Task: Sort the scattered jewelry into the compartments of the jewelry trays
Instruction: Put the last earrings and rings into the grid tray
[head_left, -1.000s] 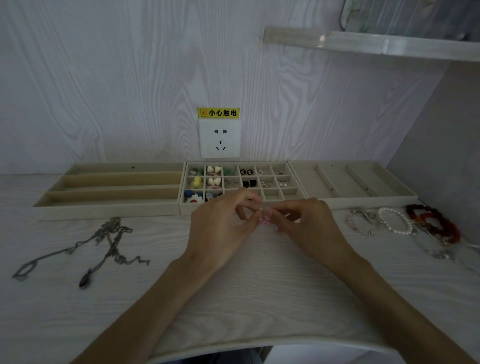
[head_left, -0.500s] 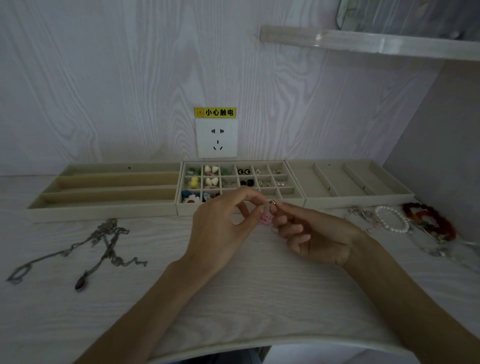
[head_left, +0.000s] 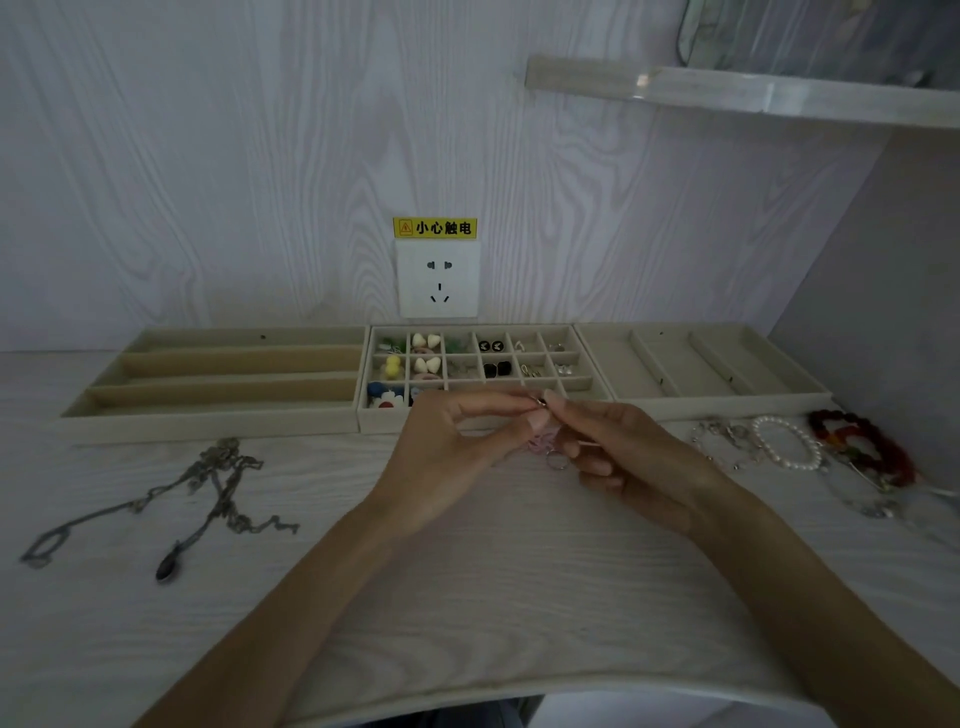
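My left hand (head_left: 451, 451) and my right hand (head_left: 631, 457) meet in front of the middle tray (head_left: 589, 383), a grid of small compartments with earrings and studs in several of them. Both hands pinch one small pink earring (head_left: 544, 440) with a metal clasp between their fingertips. A small silver ring (head_left: 556, 460) lies on the desk just under my right fingers. The left tray (head_left: 218, 415) has long slots; the right tray (head_left: 727, 400) has slanted dividers. Neither shows jewelry inside.
Tangled silver necklaces (head_left: 208, 493) with a dark pendant lie at the front left. A silver bracelet (head_left: 727, 441), a pearl bracelet (head_left: 787, 441) and a red bead bracelet (head_left: 862, 447) lie at the right. A wall socket (head_left: 437, 278) sits behind the trays.
My right hand has turned palm-up and both hands have lifted slightly toward the middle tray, still working the pink earring between them.
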